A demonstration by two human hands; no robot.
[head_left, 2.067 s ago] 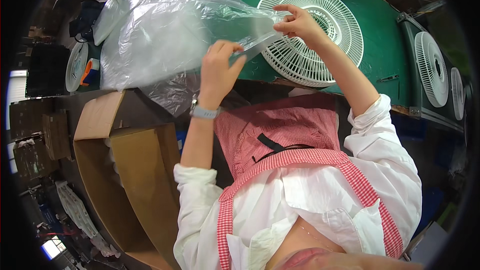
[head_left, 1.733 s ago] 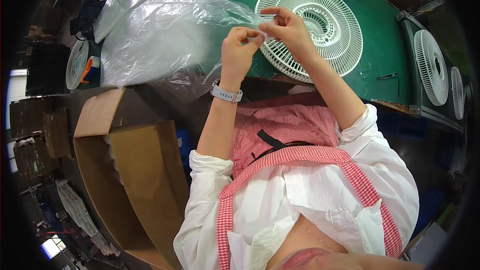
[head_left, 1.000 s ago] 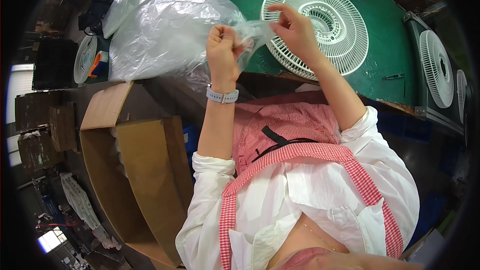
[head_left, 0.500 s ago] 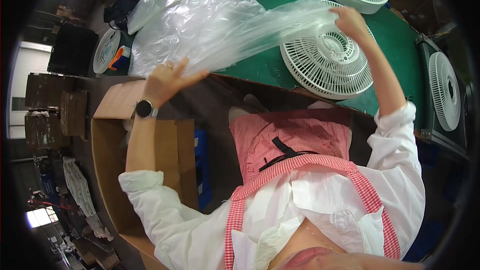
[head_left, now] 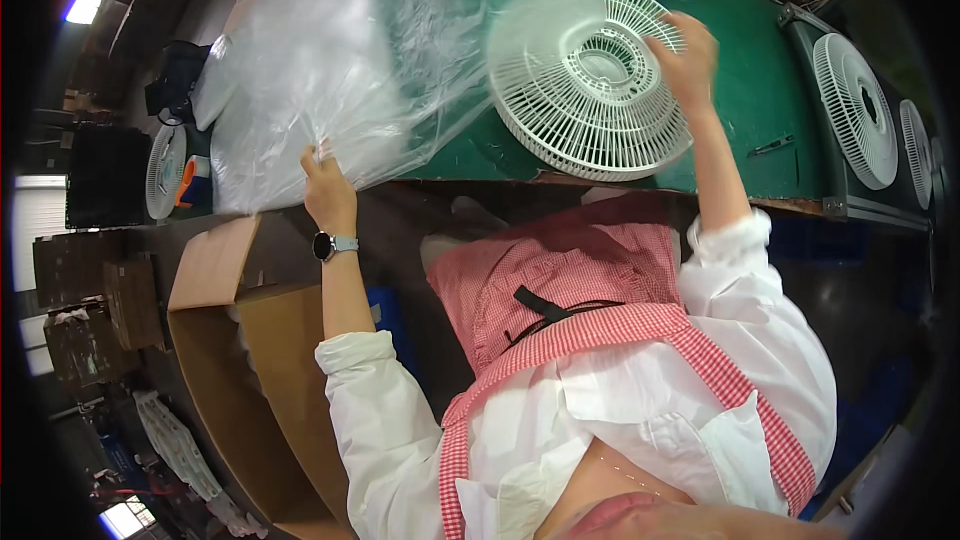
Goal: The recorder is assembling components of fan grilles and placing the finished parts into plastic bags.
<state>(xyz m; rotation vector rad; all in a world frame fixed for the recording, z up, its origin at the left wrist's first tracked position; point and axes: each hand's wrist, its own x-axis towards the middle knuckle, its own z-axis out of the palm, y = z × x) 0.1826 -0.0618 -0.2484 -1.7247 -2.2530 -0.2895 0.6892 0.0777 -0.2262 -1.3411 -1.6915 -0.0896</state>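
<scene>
Bagging step: judged to be in hand, with the clear plastic bag (head_left: 390,60) being drawn over the white fan grille (head_left: 590,80).
Left hand: the left hand (head_left: 328,190) is clamped on the near edge of the bag, fingers closed on the film, at the front edge of the green tabletop (head_left: 750,70).
Right hand: the right hand (head_left: 685,55) rests on the far right rim of the grille; fingers are curled over the rim, but whether they pinch the bag as well cannot be told.
Grille position: lying on the tabletop, just ahead of the person's apron (head_left: 560,290); its left part shows through the film, its right part is bare.
Bag position: spread wide to the left and above the grille, billowed and creased, mouth toward the grille.
Next move, judged: calls for holding the grille steady at the rim while the film is pulled further to the right, keeping the mouth open so it does not snag on the ribs.
Nearby: an open cardboard box (head_left: 240,360) stands below the tabletop at the left; more grilles (head_left: 855,110) sit at the right.
</scene>
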